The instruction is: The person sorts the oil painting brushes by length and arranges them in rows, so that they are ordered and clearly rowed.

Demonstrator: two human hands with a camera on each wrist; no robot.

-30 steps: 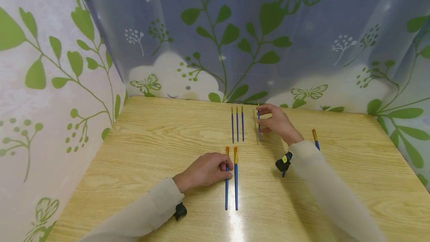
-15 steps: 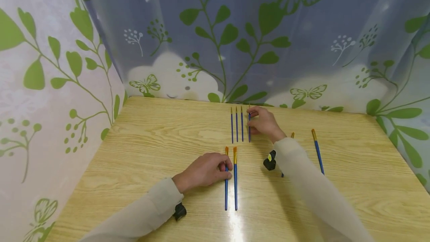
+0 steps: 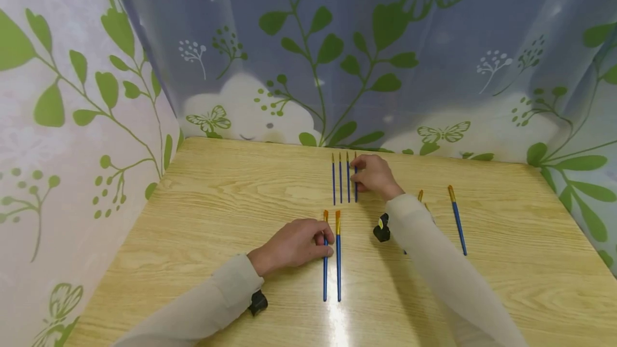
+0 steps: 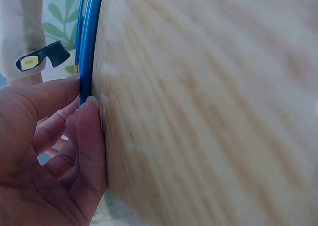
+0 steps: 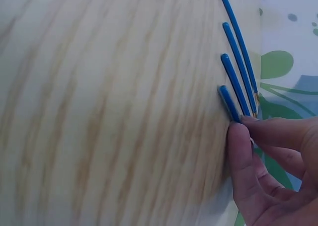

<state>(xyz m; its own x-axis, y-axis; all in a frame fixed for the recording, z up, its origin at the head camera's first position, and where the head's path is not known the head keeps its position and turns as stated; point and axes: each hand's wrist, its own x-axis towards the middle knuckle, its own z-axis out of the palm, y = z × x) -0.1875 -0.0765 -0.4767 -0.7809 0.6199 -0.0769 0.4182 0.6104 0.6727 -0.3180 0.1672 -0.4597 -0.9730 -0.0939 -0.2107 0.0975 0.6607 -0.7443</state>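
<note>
In the head view, my right hand point(image 3: 377, 174) pinches a thin blue paintbrush point(image 3: 356, 193) between thumb and finger, at the right end of a row. Beside it, three more thin paintbrushes point(image 3: 340, 183) lie parallel, bristles pointing away. The right wrist view shows the pinched brush's blue handle end point(image 5: 226, 100) low over the table, next to the others. Closer to me, my left hand point(image 3: 296, 244) holds a larger flat paintbrush point(image 3: 325, 277) by its handle, partly covering it. A second flat paintbrush point(image 3: 339, 266) lies just to its right, apart from the fingers.
A blue paintbrush point(image 3: 458, 224) lies slanted on the right of the wooden table point(image 3: 217, 191). Other brushes, including one with a visible tip point(image 3: 420, 196), are partly hidden by my right sleeve. A patterned curtain point(image 3: 231, 58) borders the back and sides.
My right hand has moved left with the thin paintbrush, bringing it beside the other three. More of the brushes at the right now show. The left hand has stayed in place.
</note>
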